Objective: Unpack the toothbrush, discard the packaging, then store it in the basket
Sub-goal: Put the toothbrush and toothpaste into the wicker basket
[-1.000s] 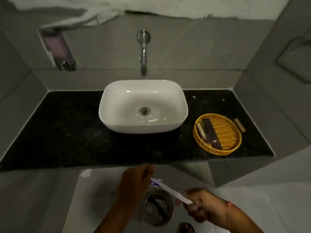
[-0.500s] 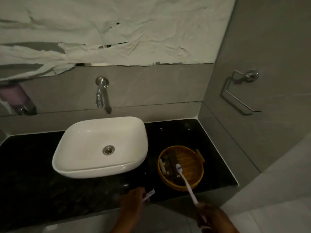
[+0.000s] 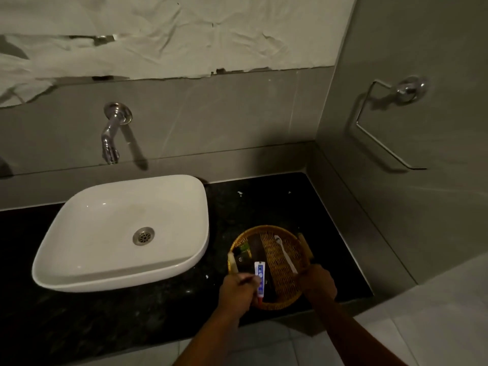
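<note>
The round wicker basket (image 3: 266, 228) stands on the black counter to the right of the basin. A white toothbrush (image 3: 285, 254) lies slanted inside it, head toward the wall. My right hand (image 3: 319, 283) is at the basket's near right rim, fingers closed on the end of the brush handle. My left hand (image 3: 235, 289) is at the near left rim and grips a small white-and-blue packet (image 3: 259, 276) that points up over the basket's inside. Whether the packet touches the basket floor I cannot tell.
A white basin (image 3: 79, 260) sits left of the basket under a wall tap (image 3: 111, 138). Dark sachets (image 3: 250, 253) lie in the basket's left half. The black counter (image 3: 264, 202) ends at the grey side wall, where a metal towel ring (image 3: 383, 133) hangs.
The view rose from the floor bin to the counter. Both hands moved forward to the basket. The toothbrush went from held in the air to lying inside the basket.
</note>
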